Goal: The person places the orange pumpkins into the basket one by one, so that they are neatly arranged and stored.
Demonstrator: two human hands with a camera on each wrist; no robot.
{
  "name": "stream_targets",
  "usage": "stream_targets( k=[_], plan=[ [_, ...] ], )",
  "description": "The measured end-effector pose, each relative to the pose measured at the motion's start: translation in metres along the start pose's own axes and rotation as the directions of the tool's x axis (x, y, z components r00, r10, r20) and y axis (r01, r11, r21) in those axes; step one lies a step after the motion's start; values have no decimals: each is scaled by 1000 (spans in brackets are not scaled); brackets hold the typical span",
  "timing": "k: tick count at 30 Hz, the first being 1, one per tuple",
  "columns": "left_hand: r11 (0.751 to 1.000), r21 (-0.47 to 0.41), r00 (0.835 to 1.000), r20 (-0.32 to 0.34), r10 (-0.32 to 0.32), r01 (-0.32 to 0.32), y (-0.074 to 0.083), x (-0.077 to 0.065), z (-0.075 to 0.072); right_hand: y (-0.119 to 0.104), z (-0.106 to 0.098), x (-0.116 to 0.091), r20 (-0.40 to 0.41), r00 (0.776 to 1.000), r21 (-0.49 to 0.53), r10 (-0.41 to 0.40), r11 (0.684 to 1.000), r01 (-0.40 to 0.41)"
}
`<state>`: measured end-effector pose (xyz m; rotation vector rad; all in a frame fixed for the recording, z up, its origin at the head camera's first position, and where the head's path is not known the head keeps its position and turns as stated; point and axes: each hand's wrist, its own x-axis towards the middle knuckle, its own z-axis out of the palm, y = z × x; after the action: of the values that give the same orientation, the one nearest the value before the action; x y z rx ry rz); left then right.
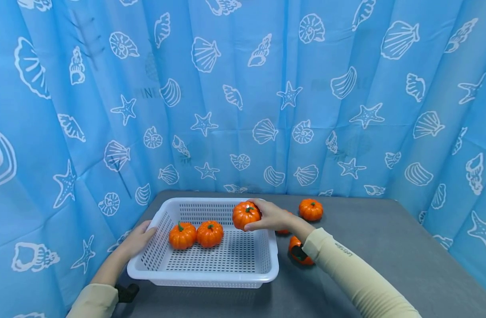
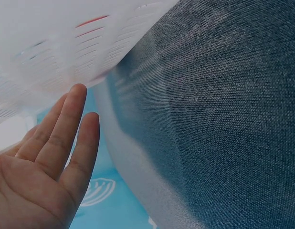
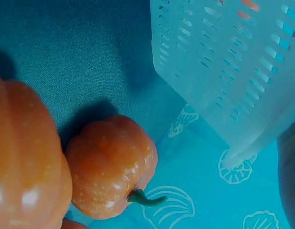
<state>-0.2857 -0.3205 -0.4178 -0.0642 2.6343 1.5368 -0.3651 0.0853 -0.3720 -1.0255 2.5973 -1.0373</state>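
Observation:
In the head view my right hand (image 1: 268,215) holds a small orange toy pumpkin (image 1: 246,215) by its right side, thumb below and fingers on top, over the right part of a white plastic basket (image 1: 203,279). Two more toy pumpkins (image 1: 182,236) sit side by side in the left half of that basket. My left hand (image 1: 139,238) holds the basket's left rim. Seen from the left wrist, its fingers (image 2: 73,124) reach up straight against the outer wall of the basket. The held pumpkin does not show in the right wrist view.
Right of the basket, toy pumpkins lie on the dark grey table (image 1: 370,247): one at the back (image 1: 311,210), one partly behind my right wrist (image 1: 282,231), another beside the sleeve (image 1: 299,251). A blue curtain (image 1: 243,110) with white shells closes off the back and sides.

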Motion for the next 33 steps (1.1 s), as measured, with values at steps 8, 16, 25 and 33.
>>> stream_targets(
  k=[8, 16, 25, 33],
  plan=[
    [1000, -8, 1000, -9, -11, 11, 1, -2, 1, -2, 5, 7, -10, 1000, -2, 21, 1000, -21],
    [1000, -13, 1000, -4, -13, 13, 3, -1, 1, 0, 11, 15, -10, 1000, -41, 24, 999, -25],
    [1000, -14, 1000, -7, -16, 15, 0, 1, 0, -2, 19, 23, 25, 1000, -151, -14, 988, 17],
    [1000, -8, 1000, -18, -20, 20, -1, 1, 1, -5, 24, 29, 48, 999, -264, 14, 965, -1]
  ],
)
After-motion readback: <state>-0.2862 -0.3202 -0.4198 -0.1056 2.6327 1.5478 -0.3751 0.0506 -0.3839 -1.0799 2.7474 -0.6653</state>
